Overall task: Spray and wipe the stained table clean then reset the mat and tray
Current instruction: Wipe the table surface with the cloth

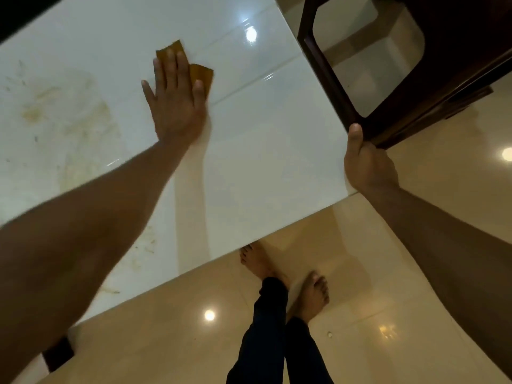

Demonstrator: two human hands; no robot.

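**Flat hand on cloth, other hand at the table corner**

The left hand [177, 98] lies flat, fingers straight and spread, pressing a brown cloth [194, 67] onto the white table [263, 162] in the upper middle of the frame. Yellowish stains [69, 115] mark the tabletop at the left. The right hand [365, 164] grips the table's corner at centre right, thumb on top. A dark wooden chair [415, 79] stands at upper right.

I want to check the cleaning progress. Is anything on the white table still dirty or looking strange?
Yes. Yellowish-brown stains remain on the left part of the table, away from the brown cloth under the left hand. The right hand grips the table's edge.
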